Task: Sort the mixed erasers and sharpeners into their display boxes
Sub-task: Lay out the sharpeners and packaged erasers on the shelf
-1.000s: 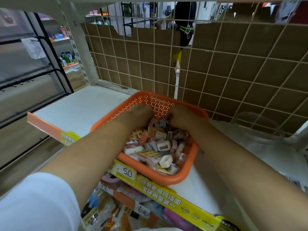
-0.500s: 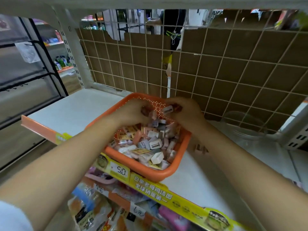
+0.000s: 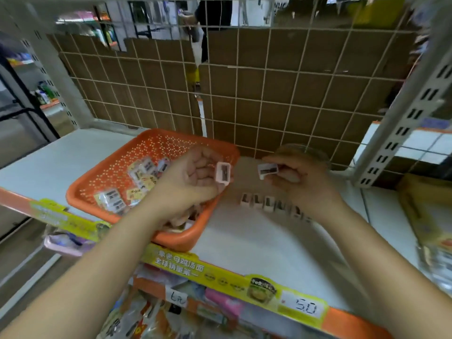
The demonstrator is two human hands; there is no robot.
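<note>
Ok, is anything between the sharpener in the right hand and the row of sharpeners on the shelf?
Nothing visible. The right hand holds its sharpener above the row of sharpeners, with only bare shelf between them.

The basket point(image 3: 156, 152) is perforated orange plastic. The shelf point(image 3: 256, 241) is smooth, matt white. The back panel point(image 3: 305, 94) is brown cardboard behind a white wire grid point(image 3: 236, 118).

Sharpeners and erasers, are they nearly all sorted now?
Not nearly. A short row of sharpeners already stands on the shelf. The left hand holds a pink sharpener, the right hand a white sharpener. Many pieces remain in the orange basket.
</note>
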